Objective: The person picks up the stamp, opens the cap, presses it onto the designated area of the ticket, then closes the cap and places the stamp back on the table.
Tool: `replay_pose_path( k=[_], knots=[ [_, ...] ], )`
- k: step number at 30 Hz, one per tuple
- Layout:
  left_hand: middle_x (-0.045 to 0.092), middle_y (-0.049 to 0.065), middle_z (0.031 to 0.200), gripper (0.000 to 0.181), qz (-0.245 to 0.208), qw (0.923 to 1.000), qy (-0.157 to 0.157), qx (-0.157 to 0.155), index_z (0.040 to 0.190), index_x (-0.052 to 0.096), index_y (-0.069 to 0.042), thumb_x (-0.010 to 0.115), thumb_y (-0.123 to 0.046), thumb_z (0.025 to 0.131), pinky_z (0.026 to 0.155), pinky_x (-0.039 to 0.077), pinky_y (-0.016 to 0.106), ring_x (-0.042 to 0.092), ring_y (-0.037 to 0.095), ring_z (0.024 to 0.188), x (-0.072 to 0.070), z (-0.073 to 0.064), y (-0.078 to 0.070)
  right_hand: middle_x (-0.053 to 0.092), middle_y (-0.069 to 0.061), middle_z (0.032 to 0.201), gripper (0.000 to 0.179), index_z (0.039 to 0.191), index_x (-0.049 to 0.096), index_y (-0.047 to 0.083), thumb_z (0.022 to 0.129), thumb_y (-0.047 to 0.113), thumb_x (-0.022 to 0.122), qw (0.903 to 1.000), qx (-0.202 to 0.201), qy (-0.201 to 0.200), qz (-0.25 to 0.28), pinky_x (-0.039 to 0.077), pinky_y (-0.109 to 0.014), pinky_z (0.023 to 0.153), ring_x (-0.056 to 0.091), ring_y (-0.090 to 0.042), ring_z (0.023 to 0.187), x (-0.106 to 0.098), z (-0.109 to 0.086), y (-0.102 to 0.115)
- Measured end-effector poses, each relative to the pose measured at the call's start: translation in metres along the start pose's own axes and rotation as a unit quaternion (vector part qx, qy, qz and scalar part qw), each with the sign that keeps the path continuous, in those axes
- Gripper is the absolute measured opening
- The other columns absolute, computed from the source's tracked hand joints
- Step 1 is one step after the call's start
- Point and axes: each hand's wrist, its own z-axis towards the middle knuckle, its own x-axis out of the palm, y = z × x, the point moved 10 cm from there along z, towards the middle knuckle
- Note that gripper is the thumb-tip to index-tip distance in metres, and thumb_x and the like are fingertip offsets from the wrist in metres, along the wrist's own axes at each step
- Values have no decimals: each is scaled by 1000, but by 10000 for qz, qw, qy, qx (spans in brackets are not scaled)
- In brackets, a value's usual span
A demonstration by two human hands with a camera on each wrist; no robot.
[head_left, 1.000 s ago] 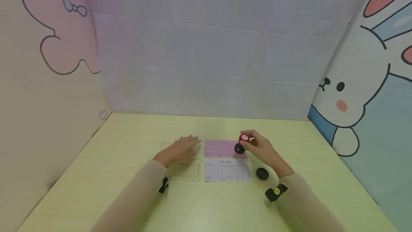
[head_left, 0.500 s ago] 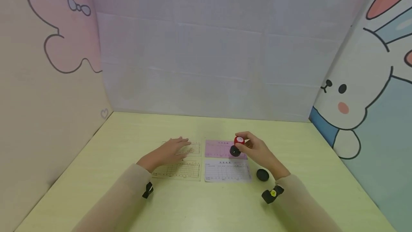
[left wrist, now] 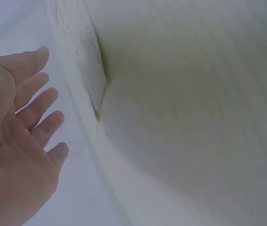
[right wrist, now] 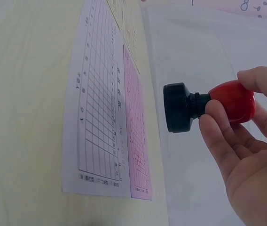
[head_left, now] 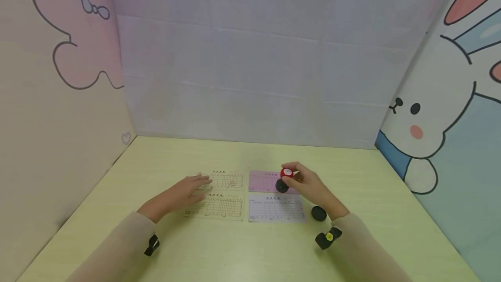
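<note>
My right hand (head_left: 315,186) holds a stamp by its red knob, fingertips and thumb around it. The stamp (right wrist: 232,101) has a black round base and, in the right wrist view, hangs clear above the table. In the head view it overlaps the pink form slip (head_left: 262,182), which bears a reddish mark in the right wrist view. My left hand (head_left: 176,196), fingers spread and holding nothing, hovers at the left edge of two yellowish form slips. The upper yellowish slip (head_left: 219,180) carries a reddish mark on its right part; below it lies the lower yellowish slip (head_left: 223,208).
A white form slip (head_left: 275,208) lies below the pink one. To its right, near my right wrist, is a round black cap (head_left: 318,213). The pale wooden table (head_left: 235,251) meets a white sheet (head_left: 250,77) at the back and cartoon-printed panels at both sides.
My left hand has drawn back leftward from over the yellowish slips, uncovering the upper one. My right hand has shifted slightly left and nearer with the stamp still in its grip.
</note>
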Motion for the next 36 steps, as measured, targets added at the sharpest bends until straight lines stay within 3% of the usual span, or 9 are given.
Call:
replay_pose_path(
  k=[6, 14, 26, 36],
  knots=[
    [46, 24, 148, 47, -220, 9996, 129, -146, 142, 51, 4, 61, -17, 102, 111, 30, 62, 34, 48, 140, 3, -18, 10, 64, -5, 120, 43, 138, 55, 14, 98, 28, 67, 10000, 11, 43, 29, 54, -33, 82, 62, -20, 94, 2, 0, -1],
    [51, 25, 142, 47, -59, 9999, 62, 94, 138, 54, 7, 65, -16, 99, 109, 35, 61, 43, 47, 134, 0, -31, 16, 64, -6, 121, 43, 138, 55, 12, 98, 27, 67, 9999, -51, 63, 79, 54, -31, 81, 61, -20, 93, 2, -2, -2],
    [46, 23, 148, 54, -266, 9990, 358, 104, 144, 48, 6, 64, -22, 100, 110, 33, 62, 39, 47, 137, 6, -41, 21, 65, -5, 118, 42, 136, 57, 13, 98, 25, 68, 9997, -151, 109, 130, 54, -31, 83, 63, -19, 90, 6, 0, 2],
    [46, 23, 149, 55, -383, 9988, 265, 157, 143, 49, 6, 64, -25, 100, 109, 31, 65, 36, 51, 137, 8, -46, 23, 65, -5, 116, 40, 135, 58, 13, 98, 26, 68, 9992, -101, 210, 322, 52, -32, 83, 62, -21, 91, 16, 0, 2]
  ],
)
